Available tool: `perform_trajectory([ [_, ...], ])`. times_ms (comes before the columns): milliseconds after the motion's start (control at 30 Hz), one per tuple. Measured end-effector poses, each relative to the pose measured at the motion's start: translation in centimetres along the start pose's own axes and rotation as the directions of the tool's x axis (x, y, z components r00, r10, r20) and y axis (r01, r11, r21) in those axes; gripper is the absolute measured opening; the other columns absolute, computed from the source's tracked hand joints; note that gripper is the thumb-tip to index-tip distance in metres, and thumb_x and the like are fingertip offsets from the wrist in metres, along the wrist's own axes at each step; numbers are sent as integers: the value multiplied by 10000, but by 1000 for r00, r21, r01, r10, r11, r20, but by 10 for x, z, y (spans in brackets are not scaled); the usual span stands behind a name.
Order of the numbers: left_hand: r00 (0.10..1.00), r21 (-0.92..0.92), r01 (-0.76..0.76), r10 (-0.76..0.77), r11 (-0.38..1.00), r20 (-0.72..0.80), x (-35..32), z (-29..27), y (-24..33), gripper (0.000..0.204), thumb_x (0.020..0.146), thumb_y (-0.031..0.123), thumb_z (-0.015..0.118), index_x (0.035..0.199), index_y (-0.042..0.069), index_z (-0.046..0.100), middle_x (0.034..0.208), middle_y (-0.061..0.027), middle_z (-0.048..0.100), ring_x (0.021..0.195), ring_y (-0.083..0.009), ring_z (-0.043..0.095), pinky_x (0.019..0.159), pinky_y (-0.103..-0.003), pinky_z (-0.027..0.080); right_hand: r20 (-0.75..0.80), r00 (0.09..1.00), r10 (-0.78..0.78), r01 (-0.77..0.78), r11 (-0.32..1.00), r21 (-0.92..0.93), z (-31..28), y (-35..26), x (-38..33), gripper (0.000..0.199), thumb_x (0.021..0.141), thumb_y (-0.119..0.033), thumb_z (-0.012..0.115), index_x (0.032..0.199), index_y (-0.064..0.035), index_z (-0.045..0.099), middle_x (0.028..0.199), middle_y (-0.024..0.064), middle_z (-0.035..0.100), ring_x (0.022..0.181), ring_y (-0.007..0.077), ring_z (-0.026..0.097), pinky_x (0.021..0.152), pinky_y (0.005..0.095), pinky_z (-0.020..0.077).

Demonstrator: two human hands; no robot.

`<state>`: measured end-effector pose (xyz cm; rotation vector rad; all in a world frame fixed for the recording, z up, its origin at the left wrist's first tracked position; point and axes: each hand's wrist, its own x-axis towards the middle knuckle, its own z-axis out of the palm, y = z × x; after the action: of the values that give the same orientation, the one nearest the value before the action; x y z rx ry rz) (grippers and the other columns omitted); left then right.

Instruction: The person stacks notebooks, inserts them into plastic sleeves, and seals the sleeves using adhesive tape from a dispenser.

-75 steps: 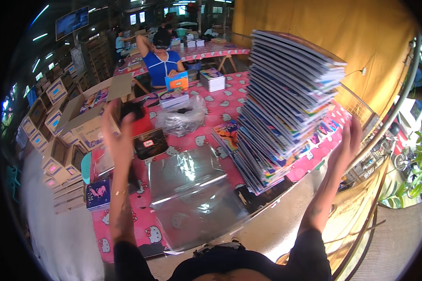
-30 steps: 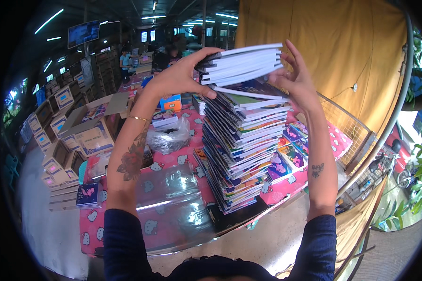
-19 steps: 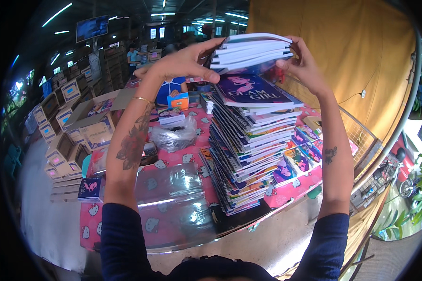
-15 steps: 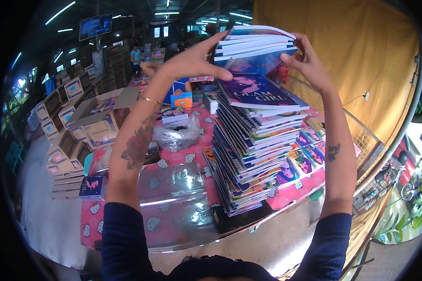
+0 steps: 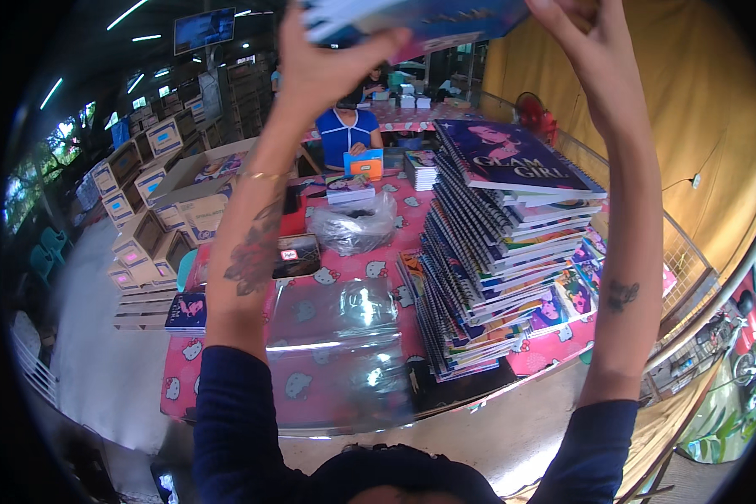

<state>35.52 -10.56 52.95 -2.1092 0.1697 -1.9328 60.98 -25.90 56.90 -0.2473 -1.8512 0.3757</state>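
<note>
Raised at the top edge of the head view is a small stack of notebooks (image 5: 454,29), partly cut off and blurred. My left hand (image 5: 332,71) grips its left end, thumb along the side. At its right end is my right hand (image 5: 592,63), fingers partly out of view. Below stands a tall, uneven pile of spiral notebooks (image 5: 487,260), topped by one with a dark purple cover and a pink figure (image 5: 512,155). The held stack is apart from this pile. Clear plastic sheets or bags (image 5: 336,336) lie flat on the pink patterned tablecloth (image 5: 181,370) to the left.
Beyond the table sits a person in blue (image 5: 349,134) with an orange and blue booklet (image 5: 364,164). A crumpled plastic bag (image 5: 353,223) and a small notebook stack (image 5: 421,170) lie mid-table. Cardboard boxes (image 5: 143,239) are piled left; a yellow curtain (image 5: 697,109) hangs right.
Both hands have lifted the small stack up off the tall pile, toward the top edge. The view has shifted, so the table and pile sit farther right, and the seated person shows more.
</note>
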Motion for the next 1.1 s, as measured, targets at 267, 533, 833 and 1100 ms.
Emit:
perform_trajectory([
  [267, 369, -564, 705, -902, 430, -226, -186, -204, 127, 572, 641, 88, 550, 1203, -13, 528, 893, -88, 616, 757, -205, 627, 687, -335, 551, -173, 964, 204, -220, 972, -84, 252, 108, -54, 1002, 600, -452, 901, 1346, 6, 412, 1195, 209, 598, 1087, 337, 622, 943, 422, 488],
  [533, -15, -253, 967, -988, 24, -151, -347, -328, 220, 737, 658, -74, 601, 1364, 27, 415, 1020, -90, 621, 805, -167, 631, 682, -291, 534, 105, 802, 588, -581, 730, 359, 467, 247, -227, 961, 626, -307, 932, 1366, -41, 380, 1218, 156, 575, 1155, 263, 567, 976, 396, 449],
  [833, -182, -217, 966, -964, -139, -193, -514, -403, 265, 713, 772, -36, 706, 1381, 54, 346, 1130, -88, 598, 946, -171, 620, 803, -319, 545, 191, 743, 642, -648, 618, 445, 615, 325, -324, 1027, 630, -332, 930, 1397, 13, 340, 1285, 169, 532, 1206, 254, 526, 1025, 389, 421],
  [1100, -242, -234, 948, -965, -214, -100, -500, -405, 245, 747, 733, -3, 777, 1359, 18, 370, 1222, -101, 567, 1134, -208, 561, 957, -364, 494, 265, 747, 609, -653, 602, 459, 597, 319, -303, 934, 662, -312, 917, 1374, -23, 385, 1230, 133, 583, 1158, 232, 566, 999, 381, 446],
])
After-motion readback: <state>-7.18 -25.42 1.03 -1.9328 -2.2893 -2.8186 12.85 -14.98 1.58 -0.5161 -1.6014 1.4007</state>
